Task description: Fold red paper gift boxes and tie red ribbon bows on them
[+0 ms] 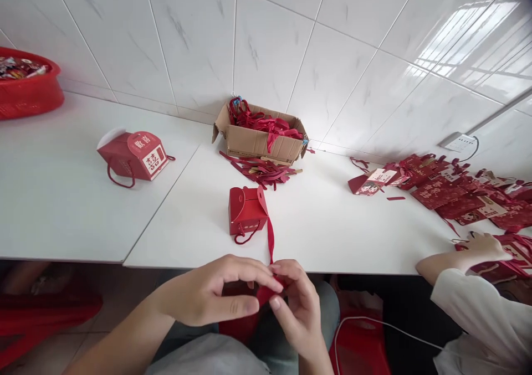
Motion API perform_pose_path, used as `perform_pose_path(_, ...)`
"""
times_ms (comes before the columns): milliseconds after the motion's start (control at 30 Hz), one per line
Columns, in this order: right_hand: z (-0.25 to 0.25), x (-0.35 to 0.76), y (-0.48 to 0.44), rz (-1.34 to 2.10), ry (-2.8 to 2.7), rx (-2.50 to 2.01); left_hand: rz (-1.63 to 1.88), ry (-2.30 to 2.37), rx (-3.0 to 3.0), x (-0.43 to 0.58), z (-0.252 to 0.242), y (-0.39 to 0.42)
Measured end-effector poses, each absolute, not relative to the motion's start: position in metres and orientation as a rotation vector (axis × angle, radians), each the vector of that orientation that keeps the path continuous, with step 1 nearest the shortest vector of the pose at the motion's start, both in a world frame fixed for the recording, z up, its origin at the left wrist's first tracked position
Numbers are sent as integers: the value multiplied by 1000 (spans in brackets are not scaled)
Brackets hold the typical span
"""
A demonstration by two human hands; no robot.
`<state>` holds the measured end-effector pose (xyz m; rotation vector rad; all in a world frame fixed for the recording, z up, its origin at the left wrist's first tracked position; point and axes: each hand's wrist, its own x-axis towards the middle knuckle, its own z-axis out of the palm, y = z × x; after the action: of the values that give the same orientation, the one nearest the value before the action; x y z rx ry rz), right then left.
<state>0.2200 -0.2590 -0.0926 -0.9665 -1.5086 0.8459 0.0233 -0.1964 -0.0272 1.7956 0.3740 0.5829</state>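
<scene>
In front of the table edge my two hands are close together over a red ribbon [270, 241]. The fingers of my right hand [300, 311] are curled and pinch the ribbon, and a red loop shows at the fingertips. My left hand [211, 292] reaches across with bent fingers, its fingertips on the same ribbon; its thumb lies apart below. The ribbon's tail runs up onto the table beside a small red gift box [248, 211] with a rope handle. How the ribbon is folded between my fingers is partly hidden.
Behind the box lie loose red ribbons [266, 171] and a cardboard box [260, 141] full of ribbons. Leftward are another red gift box [135, 156] and a red basket [29, 98] of wrapped items. At right, a co-worker's hand [482, 248] touches packed red bags [457, 189].
</scene>
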Motion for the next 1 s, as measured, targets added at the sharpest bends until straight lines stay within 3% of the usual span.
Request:
perform_pose_path(200,-83,228,-271,848,-1608,-1073,564,537,1808,17,-27,-205)
perform_pose_path(300,-82,231,-270,847,-1554,-1095,836,727,1843,15,-39,-197)
perform_pose_path(400,-79,228,-263,880,-1338,-1202,1274,1203,1819,21,-57,-175)
perform_pose_path(533,-69,228,-242,978,-1187,-1313,1242,1580,1763,36,-84,-144)
perform_pose_path(1000,-56,218,-184,1136,-1274,-1332,1144,1187,1216,22,-97,-126)
